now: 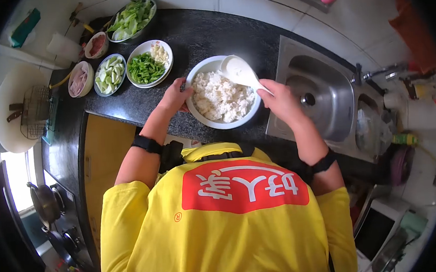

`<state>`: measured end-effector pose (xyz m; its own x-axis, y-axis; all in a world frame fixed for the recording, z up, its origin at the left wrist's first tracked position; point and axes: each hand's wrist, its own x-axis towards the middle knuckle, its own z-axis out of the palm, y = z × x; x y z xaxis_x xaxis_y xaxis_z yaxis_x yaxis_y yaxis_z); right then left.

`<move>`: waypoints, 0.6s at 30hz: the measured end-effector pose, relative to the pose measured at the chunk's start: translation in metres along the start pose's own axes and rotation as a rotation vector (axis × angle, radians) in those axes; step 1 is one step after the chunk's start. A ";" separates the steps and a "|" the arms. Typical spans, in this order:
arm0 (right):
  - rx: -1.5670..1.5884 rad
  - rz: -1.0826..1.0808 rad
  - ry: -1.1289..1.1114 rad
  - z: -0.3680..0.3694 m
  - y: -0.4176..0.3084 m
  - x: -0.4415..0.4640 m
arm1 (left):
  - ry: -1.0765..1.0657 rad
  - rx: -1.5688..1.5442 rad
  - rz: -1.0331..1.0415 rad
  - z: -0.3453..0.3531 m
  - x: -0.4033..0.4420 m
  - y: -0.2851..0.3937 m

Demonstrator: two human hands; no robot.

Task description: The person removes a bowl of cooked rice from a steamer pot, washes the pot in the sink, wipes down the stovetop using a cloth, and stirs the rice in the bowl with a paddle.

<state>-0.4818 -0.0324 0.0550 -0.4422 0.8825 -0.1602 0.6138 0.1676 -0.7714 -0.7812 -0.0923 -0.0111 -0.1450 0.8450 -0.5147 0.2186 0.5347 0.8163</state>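
Observation:
A white bowl (200, 116) stands on the dark countertop in front of me, with cooked white rice (220, 98) inside. My left hand (176, 95) grips the bowl's left rim, thumb on the edge and the other fingers partly hidden against the outer wall. In my right hand (278, 100) is the handle of a white rice paddle (240, 72). Its broad head lies over the bowl's upper right part, tilted, at the rice's edge. I cannot tell whether the paddle touches the rice.
To the left stand a plate of chopped green peppers and garlic (147, 65), a plate of sliced pale green vegetable (110, 75), two small bowls of meat (81, 80) and a bowl of leafy greens (133, 19). A steel sink (321, 96) lies right; a stove (64, 217) is lower left.

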 end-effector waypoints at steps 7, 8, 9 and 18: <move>0.454 0.106 -0.094 -0.005 0.018 -0.014 | 0.035 -0.036 -0.040 0.013 -0.008 0.002; 0.543 0.054 -0.074 -0.010 0.024 -0.018 | 0.035 -0.093 -0.038 0.014 -0.011 -0.001; 0.559 0.115 -0.033 -0.021 0.028 -0.023 | 0.031 -0.101 -0.087 0.016 -0.015 0.000; 0.631 0.318 0.521 -0.113 0.143 -0.084 | -0.015 -0.223 -0.264 0.019 -0.039 -0.007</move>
<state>-0.2829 -0.0325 0.0275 0.1380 0.9603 -0.2425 0.1126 -0.2585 -0.9594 -0.7588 -0.1291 -0.0014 -0.1537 0.6788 -0.7181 -0.0411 0.7217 0.6910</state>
